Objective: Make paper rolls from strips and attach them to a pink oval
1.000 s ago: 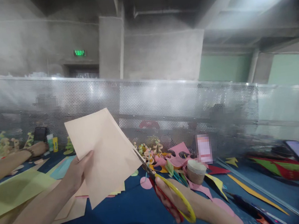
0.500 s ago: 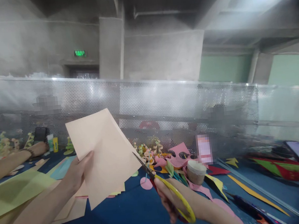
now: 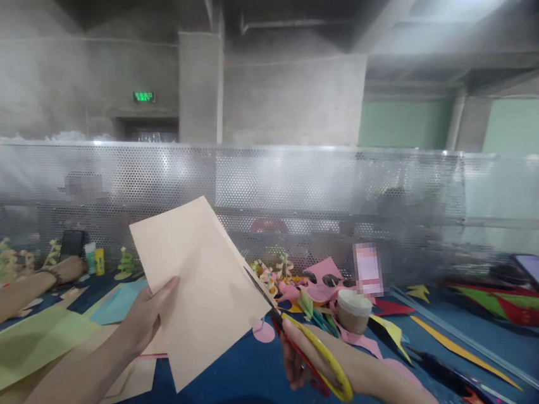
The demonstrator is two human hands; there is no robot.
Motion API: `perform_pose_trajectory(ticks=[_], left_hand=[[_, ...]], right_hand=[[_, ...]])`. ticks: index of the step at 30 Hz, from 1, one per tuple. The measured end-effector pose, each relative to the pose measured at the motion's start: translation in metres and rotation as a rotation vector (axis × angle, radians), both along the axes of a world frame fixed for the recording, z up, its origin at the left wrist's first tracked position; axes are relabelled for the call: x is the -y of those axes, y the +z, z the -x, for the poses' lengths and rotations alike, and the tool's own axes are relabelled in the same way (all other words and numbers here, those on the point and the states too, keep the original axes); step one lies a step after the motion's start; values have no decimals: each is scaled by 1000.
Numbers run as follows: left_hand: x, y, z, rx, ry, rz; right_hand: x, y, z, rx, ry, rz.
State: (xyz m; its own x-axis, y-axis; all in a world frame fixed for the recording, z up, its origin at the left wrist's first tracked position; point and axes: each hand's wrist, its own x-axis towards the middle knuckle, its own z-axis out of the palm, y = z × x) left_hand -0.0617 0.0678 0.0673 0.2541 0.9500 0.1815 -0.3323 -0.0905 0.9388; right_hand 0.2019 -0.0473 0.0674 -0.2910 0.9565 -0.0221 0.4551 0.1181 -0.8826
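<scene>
A large sheet of pale peach paper (image 3: pixel 205 278) is held up and tilted above the table, pinched at its left side by my left hand (image 3: pixel 149 312). The thumb lies on the near face, and the fingers behind are hidden. My right hand (image 3: pixel 300 351) grips a pair of scissors (image 3: pixel 336 373) with yellow and red handles. The dark blades reach the sheet's right edge near its lower right corner, one blade over the near face. Whether they are cutting through at this instant I cannot tell.
A blue table (image 3: pixel 250 401) carries green paper (image 3: pixel 35 342), blue paper (image 3: pixel 119 302), pink scraps (image 3: pixel 324 273) and a paper-covered cup (image 3: pixel 355 311). Another person's arm (image 3: pixel 16 297) reaches in at left. A perforated metal partition (image 3: pixel 286 175) stands behind; phones and small paper trees (image 3: pixel 125 263) sit nearby.
The peach sheet has moved right and slightly down with my left hand, further into the scissors. My right hand stays nearly in place, and its handles look closer together.
</scene>
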Motion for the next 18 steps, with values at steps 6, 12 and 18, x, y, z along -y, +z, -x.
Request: perform_pose_trajectory(ticks=[6,12,18], left_hand=[[8,8,0,-17,-36,35],[11,11,-2,-18,-12,60],[6,8,-1,-39,-2,64]], right_hand=[[0,1,1,37,-45,-23],[-3,-1,3,91,-121,-105],[-9,-9,4,-4,-205,-52]])
